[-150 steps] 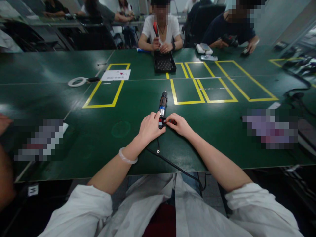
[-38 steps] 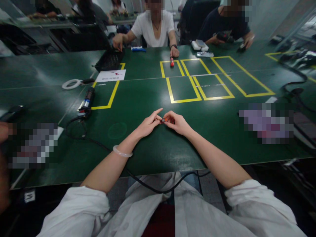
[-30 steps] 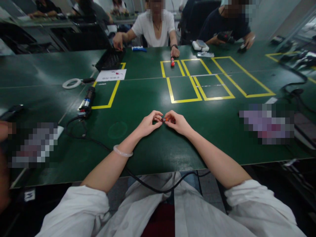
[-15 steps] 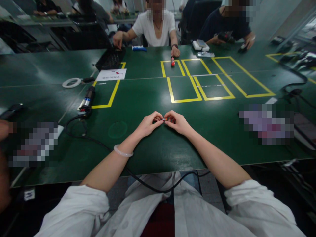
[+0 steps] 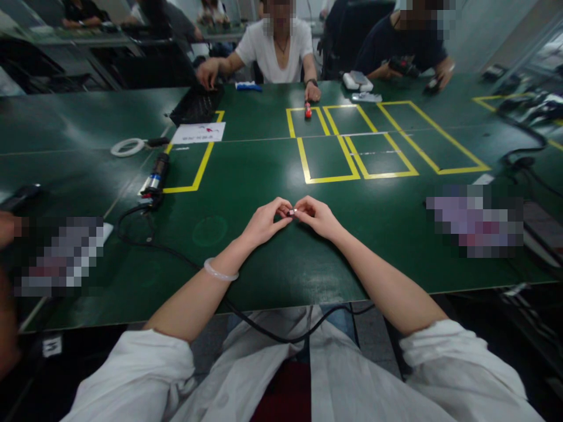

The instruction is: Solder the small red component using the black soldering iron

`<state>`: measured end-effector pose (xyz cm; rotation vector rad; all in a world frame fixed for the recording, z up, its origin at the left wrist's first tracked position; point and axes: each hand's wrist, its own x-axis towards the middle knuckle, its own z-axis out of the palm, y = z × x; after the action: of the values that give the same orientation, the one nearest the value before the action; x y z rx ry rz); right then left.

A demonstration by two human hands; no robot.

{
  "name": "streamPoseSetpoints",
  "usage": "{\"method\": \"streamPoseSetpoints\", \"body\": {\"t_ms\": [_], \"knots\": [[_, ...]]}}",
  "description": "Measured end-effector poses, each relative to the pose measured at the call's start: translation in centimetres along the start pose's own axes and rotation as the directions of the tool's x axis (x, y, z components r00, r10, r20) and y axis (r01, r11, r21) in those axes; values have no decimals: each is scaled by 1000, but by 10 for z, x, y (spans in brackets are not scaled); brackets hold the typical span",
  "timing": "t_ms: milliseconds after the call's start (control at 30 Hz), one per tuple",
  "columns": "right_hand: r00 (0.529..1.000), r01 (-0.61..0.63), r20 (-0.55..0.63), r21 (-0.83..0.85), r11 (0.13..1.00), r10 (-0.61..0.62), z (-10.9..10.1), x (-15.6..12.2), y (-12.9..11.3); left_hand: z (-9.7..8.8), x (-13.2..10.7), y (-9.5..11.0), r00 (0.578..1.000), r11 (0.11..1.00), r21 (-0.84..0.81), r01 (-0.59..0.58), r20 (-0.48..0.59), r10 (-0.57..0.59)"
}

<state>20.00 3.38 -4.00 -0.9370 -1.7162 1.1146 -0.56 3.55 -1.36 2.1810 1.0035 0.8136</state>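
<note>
My left hand point(image 5: 269, 220) and my right hand point(image 5: 317, 217) meet fingertip to fingertip above the green table point(image 5: 281, 264). Between them is a small dark and pale piece point(image 5: 291, 212), pinched from both sides by thumbs and fingers. Most of it is hidden by my fingers, and it is too small to name. A pale bangle sits on my left wrist.
Yellow tape boxes point(image 5: 329, 179) mark the table ahead. A power screwdriver point(image 5: 156, 176) with a black cable lies left, near a white sheet point(image 5: 197, 133) and a black tray point(image 5: 197, 105). Opposite, a co-worker's hand point(image 5: 312, 92) touches a red object point(image 5: 308, 110).
The small piece has turned in my fingers: orange showed at its right end before, and now a pale part shows. My hands have barely moved. The co-worker's hand at the tray has shifted slightly.
</note>
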Motion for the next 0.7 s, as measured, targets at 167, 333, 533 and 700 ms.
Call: {"method": "streamPoseSetpoints", "body": {"t_ms": [167, 333, 533, 700], "knots": [[999, -10, 32, 36, 999, 9, 1, 0, 5, -2, 0, 3, 1000, 999, 22, 25, -7, -25], [999, 30, 38, -17, 999, -29, 1, -1, 3, -2, 1, 1, 997, 997, -15, 72, -7, -72], [999, -34, 25, 35, 999, 33, 0, 1, 2, -1, 0, 1, 999, 999, -19, 34, 4, -34], [998, -55, 35, 74, 996, 53, 1, 2, 6, 1, 0, 1, 1000, 1000, -4, 18, 5, -18]]}}
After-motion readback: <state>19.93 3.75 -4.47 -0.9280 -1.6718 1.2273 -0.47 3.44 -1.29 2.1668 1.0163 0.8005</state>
